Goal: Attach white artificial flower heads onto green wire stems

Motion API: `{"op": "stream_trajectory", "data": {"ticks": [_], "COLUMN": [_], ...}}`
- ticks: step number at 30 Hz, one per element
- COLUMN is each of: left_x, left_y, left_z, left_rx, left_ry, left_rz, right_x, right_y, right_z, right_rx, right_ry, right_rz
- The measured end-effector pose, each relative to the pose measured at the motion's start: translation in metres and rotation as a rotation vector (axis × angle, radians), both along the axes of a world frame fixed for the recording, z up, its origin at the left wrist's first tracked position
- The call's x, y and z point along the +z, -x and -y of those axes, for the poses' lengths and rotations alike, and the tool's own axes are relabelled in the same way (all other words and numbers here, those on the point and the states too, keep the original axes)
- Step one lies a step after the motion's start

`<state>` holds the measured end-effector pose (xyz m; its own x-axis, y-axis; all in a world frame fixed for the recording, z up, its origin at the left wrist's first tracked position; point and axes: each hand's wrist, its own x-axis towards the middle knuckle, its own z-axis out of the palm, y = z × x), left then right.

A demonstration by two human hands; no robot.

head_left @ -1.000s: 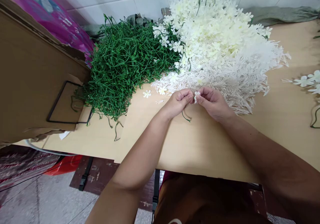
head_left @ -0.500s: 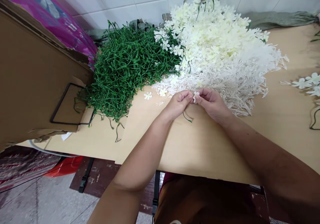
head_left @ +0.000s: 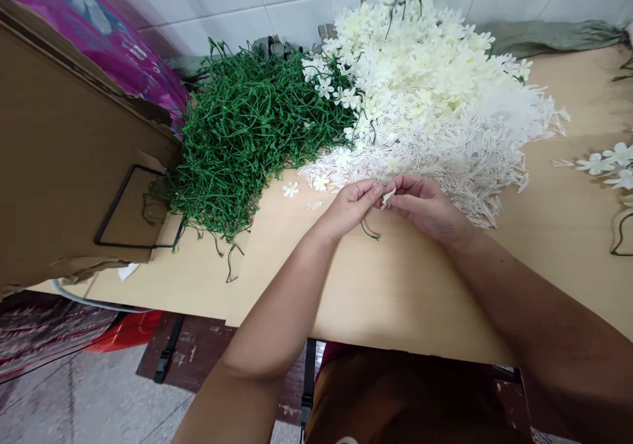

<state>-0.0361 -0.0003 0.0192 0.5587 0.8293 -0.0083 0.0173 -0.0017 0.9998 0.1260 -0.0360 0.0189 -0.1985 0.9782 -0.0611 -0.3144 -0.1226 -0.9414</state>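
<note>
My left hand [head_left: 359, 205] pinches a green artificial stem [head_left: 370, 233], whose lower end hangs free below the fingers. At the stem's upper end a white artificial flower [head_left: 388, 198] shows between my two hands. My right hand [head_left: 426, 208] has thumb and fingers closed about the flower's petals. Just beyond the hands lies a heap of thin white stamen pieces [head_left: 475, 147], with a pile of white and pale yellow flowers [head_left: 410, 68] behind it. A single loose flower [head_left: 291, 189] lies left of my left hand.
A large tangle of green stems [head_left: 247, 134] covers the table's back left. Beside it stands a cardboard box [head_left: 69, 140] with a black wire frame [head_left: 111, 213]. Several assembled flowers [head_left: 606, 163] lie at the right edge. A tiled wall [head_left: 291, 15] bounds the back of the table [head_left: 386, 299].
The flower has turned to show its side, tilting toward the right. My right hand's fingers have shifted and loosened slightly around it, while my left hand stays about where it was.
</note>
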Motion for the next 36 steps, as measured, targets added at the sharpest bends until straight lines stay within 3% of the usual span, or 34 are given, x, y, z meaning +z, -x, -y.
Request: {"op": "stream_trajectory", "data": {"ticks": [26, 36], "left_x": [-0.0041, -0.0062], "left_y": [-0.0027, -0.0049], "left_z": [-0.0018, -0.0005], "left_rx": [-0.019, 0.006], "left_ry": [-0.091, -0.092], "left_rz": [0.063, 0.054], "right_x": [0.0021, -0.001], "right_y": [0.0013, 0.0007], "right_z": [-0.0008, -0.0027], "right_rx": [0.016, -0.015], "right_ry": [0.003, 0.01], "right_rz": [-0.104, -0.005]}}
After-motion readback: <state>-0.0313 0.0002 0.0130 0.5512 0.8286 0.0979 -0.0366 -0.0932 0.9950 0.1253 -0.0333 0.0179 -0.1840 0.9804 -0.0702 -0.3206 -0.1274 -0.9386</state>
